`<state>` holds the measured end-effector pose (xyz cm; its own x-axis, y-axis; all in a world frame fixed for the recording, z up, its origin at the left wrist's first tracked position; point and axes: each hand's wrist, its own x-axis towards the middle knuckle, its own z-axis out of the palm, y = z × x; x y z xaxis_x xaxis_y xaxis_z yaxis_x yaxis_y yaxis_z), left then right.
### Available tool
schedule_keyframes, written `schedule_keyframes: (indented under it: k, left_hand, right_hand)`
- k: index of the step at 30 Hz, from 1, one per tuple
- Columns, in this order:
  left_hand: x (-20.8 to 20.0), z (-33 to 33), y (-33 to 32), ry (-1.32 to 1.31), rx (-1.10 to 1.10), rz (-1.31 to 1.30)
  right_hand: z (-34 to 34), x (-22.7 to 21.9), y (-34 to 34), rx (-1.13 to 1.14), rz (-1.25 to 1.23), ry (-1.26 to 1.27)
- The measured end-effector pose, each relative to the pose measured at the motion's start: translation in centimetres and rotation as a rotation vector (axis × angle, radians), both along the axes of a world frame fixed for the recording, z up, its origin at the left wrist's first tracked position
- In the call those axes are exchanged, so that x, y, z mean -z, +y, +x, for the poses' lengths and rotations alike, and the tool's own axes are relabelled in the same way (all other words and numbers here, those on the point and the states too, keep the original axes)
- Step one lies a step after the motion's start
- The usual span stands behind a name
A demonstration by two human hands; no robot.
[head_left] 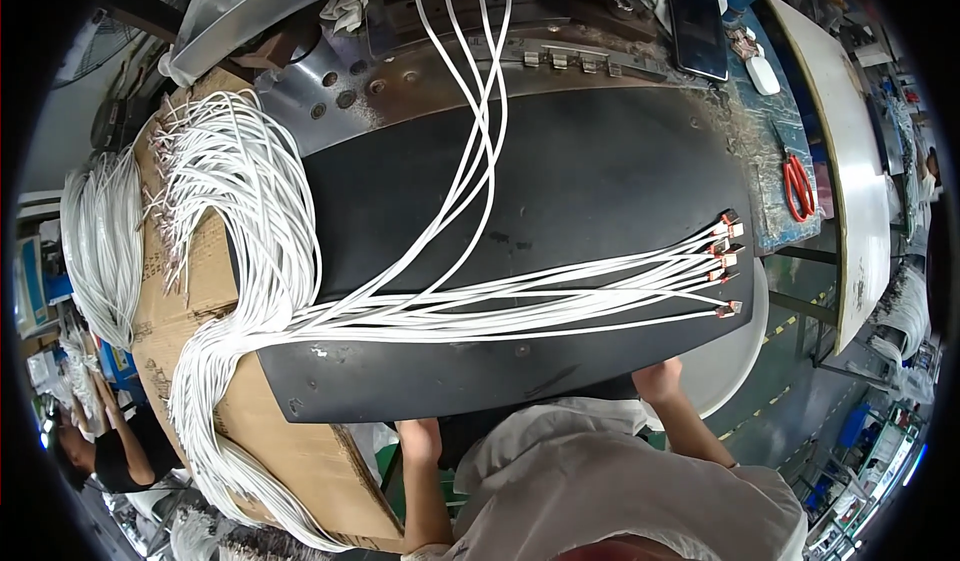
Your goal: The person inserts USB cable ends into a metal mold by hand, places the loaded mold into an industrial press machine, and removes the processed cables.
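Observation:
My left hand [420, 439] is at the near edge of a black work mat [590, 186], its fingers hidden under the edge. Farther right along that edge, my right hand [657, 381] also reaches under, with only its back and knuckles showing. Across the mat lies a fan of white cables [520, 306]; their right ends carry small red, black and white connectors [728, 251]. A few white cables [487, 91] cross each other and run up into the metal machine at the far side. Neither hand touches a cable.
A thick white cable bundle [240, 161] rests on cardboard [290, 451] at the left, beside another coil [103, 246]. Metal fixtures [590, 64] border the mat's far side. At right are a phone [697, 26], a white mouse [762, 75] and red-handled scissors [798, 189]. Another person [120, 451] works far left.

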<state>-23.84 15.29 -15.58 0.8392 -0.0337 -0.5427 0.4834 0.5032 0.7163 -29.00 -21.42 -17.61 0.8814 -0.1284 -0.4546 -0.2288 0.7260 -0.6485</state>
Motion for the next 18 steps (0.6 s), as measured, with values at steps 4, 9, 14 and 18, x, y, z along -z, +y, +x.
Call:
schedule_keyframes:
  k: [4,9,14,18]
  left_hand:
    - [0.0,0.0,-0.5,0.064,-0.108,0.143]
    - [-0.4,0.6,-0.1,0.06,-0.111,0.187]
    - [0.1,0.8,0.4,0.091,-0.117,0.27]
    - [-4.4,1.7,-1.0,0.228,-0.088,0.102]
  right_hand:
    - [0.2,-0.1,0.9,0.01,0.046,-0.025]
    - [0.9,0.5,1.0,-0.036,0.074,0.004]
    - [1.6,1.8,1.1,-0.032,0.102,-0.085]
    - [5.3,-3.8,3.4,-0.083,0.328,0.072]
